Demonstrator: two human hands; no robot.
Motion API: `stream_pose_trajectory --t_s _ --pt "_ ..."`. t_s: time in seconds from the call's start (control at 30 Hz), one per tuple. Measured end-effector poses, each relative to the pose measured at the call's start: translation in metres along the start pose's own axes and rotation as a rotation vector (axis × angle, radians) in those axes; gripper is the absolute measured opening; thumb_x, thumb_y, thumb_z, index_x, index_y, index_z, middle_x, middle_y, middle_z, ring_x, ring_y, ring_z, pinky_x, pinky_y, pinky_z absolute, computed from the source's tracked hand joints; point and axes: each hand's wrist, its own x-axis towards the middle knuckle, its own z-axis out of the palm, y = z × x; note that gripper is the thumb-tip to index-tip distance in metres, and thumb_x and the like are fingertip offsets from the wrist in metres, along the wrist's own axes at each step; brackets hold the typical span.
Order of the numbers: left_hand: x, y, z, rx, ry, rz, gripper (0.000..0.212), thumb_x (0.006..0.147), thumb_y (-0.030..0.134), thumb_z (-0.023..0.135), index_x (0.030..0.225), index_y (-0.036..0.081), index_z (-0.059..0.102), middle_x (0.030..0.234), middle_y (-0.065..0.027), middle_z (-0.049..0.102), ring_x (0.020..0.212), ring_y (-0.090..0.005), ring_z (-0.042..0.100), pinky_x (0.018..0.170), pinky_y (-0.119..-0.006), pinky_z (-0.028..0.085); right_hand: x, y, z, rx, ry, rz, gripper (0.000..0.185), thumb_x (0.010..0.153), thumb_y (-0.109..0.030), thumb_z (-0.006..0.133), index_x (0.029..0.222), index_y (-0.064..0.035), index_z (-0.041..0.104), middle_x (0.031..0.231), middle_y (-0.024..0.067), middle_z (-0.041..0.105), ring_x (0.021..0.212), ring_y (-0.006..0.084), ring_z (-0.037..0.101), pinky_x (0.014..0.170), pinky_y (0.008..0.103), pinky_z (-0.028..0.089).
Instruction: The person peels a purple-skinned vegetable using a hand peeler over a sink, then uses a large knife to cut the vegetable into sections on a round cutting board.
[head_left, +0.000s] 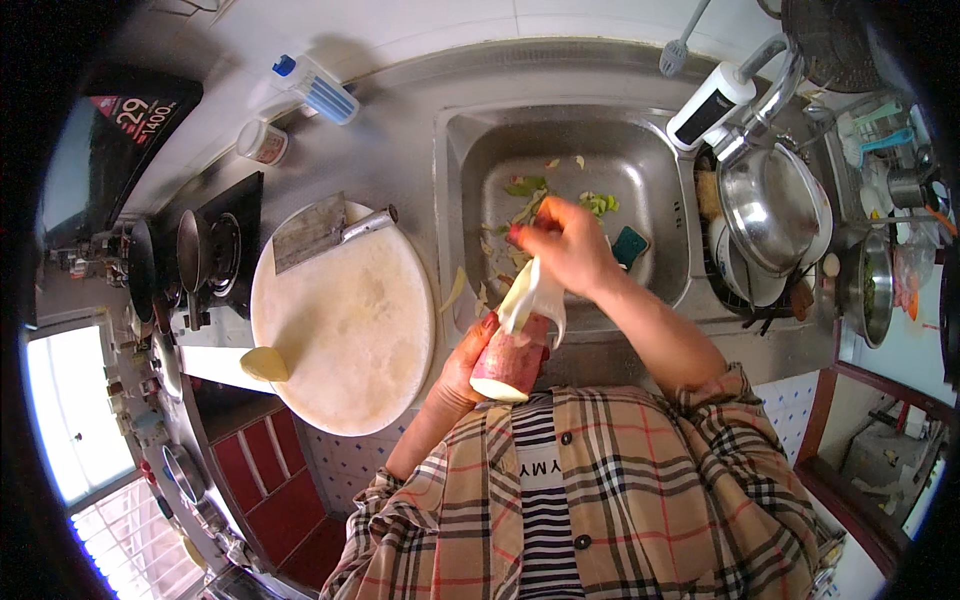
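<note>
My left hand (459, 366) grips a thick, red-skinned root vegetable (504, 358), likely a sweet potato, in front of my shirt. Its near end is cut flat and pale, and its far part shows a peeled, pale yellow strip. In my right hand (568, 244) is a white peeler (541, 296), its head against the upper part of the root. My right fingers hide part of the handle. Beyond both hands, green and pale peelings (529, 196) lie in the stainless steel sink (652, 180). A dark green scouring sponge (628, 246) sits there too.
On the left stands a round cutting board (352, 322) with a cleaver (315, 232) across its far edge. A pale yellow peeled chunk (264, 364) rests at its left edge. Right of the basin are a metal bowl (769, 206) and a faucet (772, 105). Pans (193, 247) stand far left.
</note>
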Motion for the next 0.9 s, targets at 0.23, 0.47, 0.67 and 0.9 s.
stream_pose_trajectory --t_s 0.23,0.47,0.67,0.9 --pt "-0.013 -0.002 0.035 0.277 -0.129 0.109 0.075 0.083 0.048 0.057 0.135 -0.001 0.034 0.121 -0.016 0.053 0.106 -0.0252 0.053 0.095 -0.033 0.04 0.039 0.086 -0.046 -0.014 0.413 0.286 0.025 0.074 -0.02 0.068 0.073 -0.0007 0.053 0.061 0.0084 0.056 0.055 0.0201 0.056 0.051 0.0368 0.044" --pt "0.001 0.01 0.009 0.198 -0.046 0.009 0.067 0.083 0.05 0.055 0.131 0.007 0.039 0.116 -0.0175 0.054 0.096 -0.0336 0.058 0.083 -0.051 0.049 -0.004 -0.011 -0.005 0.094 0.107 -0.001 0.027 0.076 -0.026 0.066 0.07 -0.0027 0.055 0.062 0.0081 0.054 0.057 0.0178 0.054 0.052 0.0318 0.041" --pt "0.003 -0.002 -0.005 0.23 0.077 0.005 0.056 0.08 0.039 0.062 0.124 0.008 0.046 0.107 -0.0111 0.057 0.09 -0.0233 0.059 0.078 -0.037 0.051 0.014 0.024 0.007 -0.116 0.124 0.068 0.029 0.075 -0.023 0.067 0.067 0.0016 0.054 0.062 0.015 0.058 0.057 0.0233 0.058 0.054 0.0357 0.045" --pt "0.002 0.001 0.007 0.201 0.211 -0.019 0.049 0.079 0.035 0.06 0.116 0.004 0.049 0.103 -0.0081 0.059 0.086 -0.0211 0.06 0.074 -0.036 0.052 0.031 0.05 0.019 -0.162 0.034 0.223 0.028 0.074 -0.023 0.068 0.077 0.0035 0.059 0.066 0.0121 0.061 0.059 0.0174 0.055 0.056 0.0324 0.044"
